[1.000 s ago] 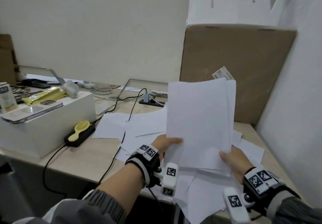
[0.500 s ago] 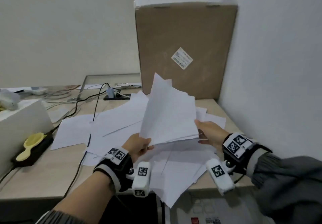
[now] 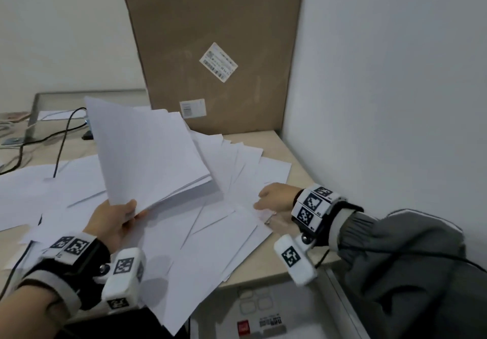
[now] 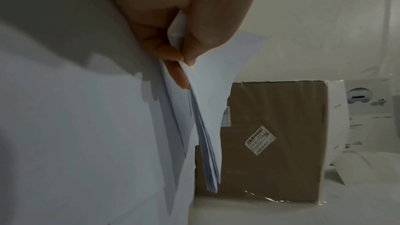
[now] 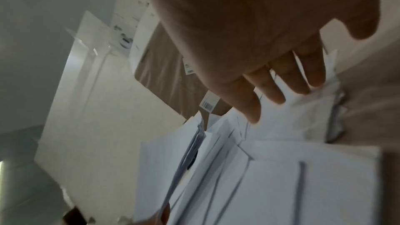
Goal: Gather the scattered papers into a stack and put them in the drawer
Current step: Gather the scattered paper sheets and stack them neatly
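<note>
My left hand [image 3: 120,216] pinches the near corner of a gathered stack of white papers [image 3: 150,154], held tilted above the desk; thumb and fingers clamp the sheets [image 4: 201,126] in the left wrist view. More loose white papers [image 3: 210,233] lie scattered and overlapping on the wooden desk [image 3: 287,154], some hanging over its front edge. My right hand [image 3: 271,200] reaches over the loose sheets at the right with fingers straight [image 5: 279,90], holding nothing. No drawer can be made out.
A tall brown cardboard box [image 3: 213,48] stands against the wall at the back of the desk. Black cables [image 3: 63,138] trail across the left side. A wall closes in the right side. A grey unit with a red label [image 3: 263,317] sits below the desk edge.
My right hand has let go of the stack and dropped toward the loose sheets at the right. The left hand alone now holds the stack, tipped leftward. The view has swung right.
</note>
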The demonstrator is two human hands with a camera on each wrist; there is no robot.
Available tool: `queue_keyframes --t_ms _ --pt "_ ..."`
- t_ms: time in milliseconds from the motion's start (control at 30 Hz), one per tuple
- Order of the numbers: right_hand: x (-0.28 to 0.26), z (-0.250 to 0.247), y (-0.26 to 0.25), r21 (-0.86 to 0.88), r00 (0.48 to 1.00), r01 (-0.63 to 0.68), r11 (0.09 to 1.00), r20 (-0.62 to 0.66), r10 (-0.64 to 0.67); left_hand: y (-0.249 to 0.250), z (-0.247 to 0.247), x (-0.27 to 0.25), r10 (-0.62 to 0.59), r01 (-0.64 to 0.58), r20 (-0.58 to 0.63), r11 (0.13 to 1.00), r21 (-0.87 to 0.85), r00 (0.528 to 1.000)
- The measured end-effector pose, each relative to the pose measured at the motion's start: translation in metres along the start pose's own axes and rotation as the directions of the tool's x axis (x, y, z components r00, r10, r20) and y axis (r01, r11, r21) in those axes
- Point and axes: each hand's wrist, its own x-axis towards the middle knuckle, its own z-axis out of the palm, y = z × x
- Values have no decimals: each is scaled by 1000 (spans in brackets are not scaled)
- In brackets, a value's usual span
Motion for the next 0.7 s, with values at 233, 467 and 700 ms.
queue_keyframes --t_ms 233,467,700 --pt "52 -5 -31 620 993 -49 783 -56 107 8 -17 16 49 -51 -108 999 -11 993" --pt "75 13 -69 713 980 -196 673 154 122 8 -27 9 -31 30 -48 999 -29 998" --pt "75 26 -89 649 982 -191 736 135 136 13 -28 4 -36 34 -24 997 -70 999"
